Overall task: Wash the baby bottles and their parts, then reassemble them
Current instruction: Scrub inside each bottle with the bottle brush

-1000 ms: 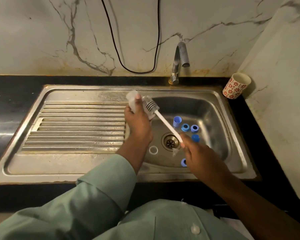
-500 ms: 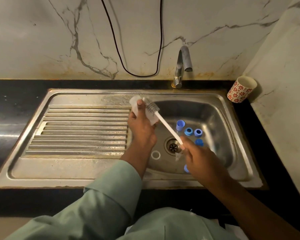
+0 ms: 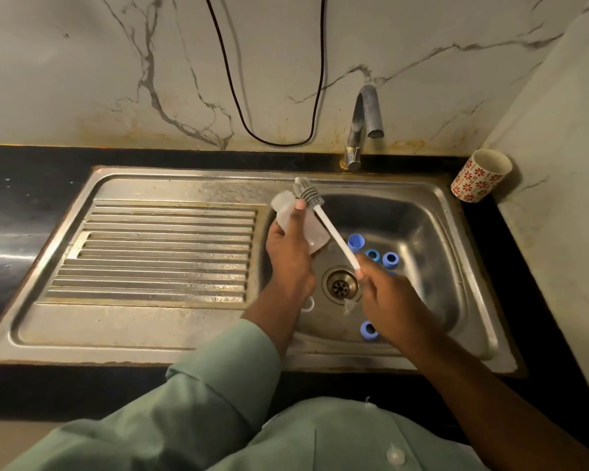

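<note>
Fingers (image 3: pixel 298 207) of the left hand (image 3: pixel 288 256) are wrapped round a clear baby bottle (image 3: pixel 288 212), which is held above the left edge of the sink (image 3: pixel 170 338) basin and tilted, presumably so that its side can be reached and any drips fall into the basin. The white handle of a bottle brush (image 3: pixel 334 232) is pinched near its lower end by the right hand (image 3: pixel 393 302); a long reach is gained that way. The grey bristle head is laid against the outside of the bottle by the thumb, not inside it, so the outer wall appears to be what is being scrubbed. Whether the bottle's mouth faces up or down cannot be told.

Several blue bottle parts (image 3: pixel 373 254) are left on the basin floor to the right of the drain (image 3: pixel 340 285), with another near the front wall and a clear ring partly hidden behind the left wrist; they seem to be kept there awaiting washing. No water is seen running from the tap (image 3: pixel 361 127). A patterned cup (image 3: pixel 480 175) stands on the dark tabletop by the corner.
</note>
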Motion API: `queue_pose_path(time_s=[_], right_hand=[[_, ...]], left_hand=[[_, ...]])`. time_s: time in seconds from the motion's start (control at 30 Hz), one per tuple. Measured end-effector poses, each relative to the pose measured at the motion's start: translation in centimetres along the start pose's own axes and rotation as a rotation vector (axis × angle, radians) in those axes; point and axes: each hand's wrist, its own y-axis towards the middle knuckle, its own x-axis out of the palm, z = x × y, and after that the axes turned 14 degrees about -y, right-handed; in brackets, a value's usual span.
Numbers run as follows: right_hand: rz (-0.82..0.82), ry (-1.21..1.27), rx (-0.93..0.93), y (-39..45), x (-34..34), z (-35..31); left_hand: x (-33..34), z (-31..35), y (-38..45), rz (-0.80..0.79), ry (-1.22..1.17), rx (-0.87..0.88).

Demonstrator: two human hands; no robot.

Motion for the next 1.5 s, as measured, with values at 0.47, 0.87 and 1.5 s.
queue_pose_path(time_s=[0.47, 0.87, 1.5], right_hand=[[0.034, -0.118, -0.135, 1.2, -1.5, 0.6], [-0.069, -0.079, -0.166, 2.1, -1.1, -0.6], [-0.038, -0.06, -0.129, 1.8, -1.7, -0.2]], left_hand=[[0.7, 3.7, 3.0, 0.016, -0.276, 0.007], [0.9, 4.1, 4.7, 0.095, -0.367, -0.001], [1.5, 3.6, 4.6, 0.056, -0.205, 0.033]])
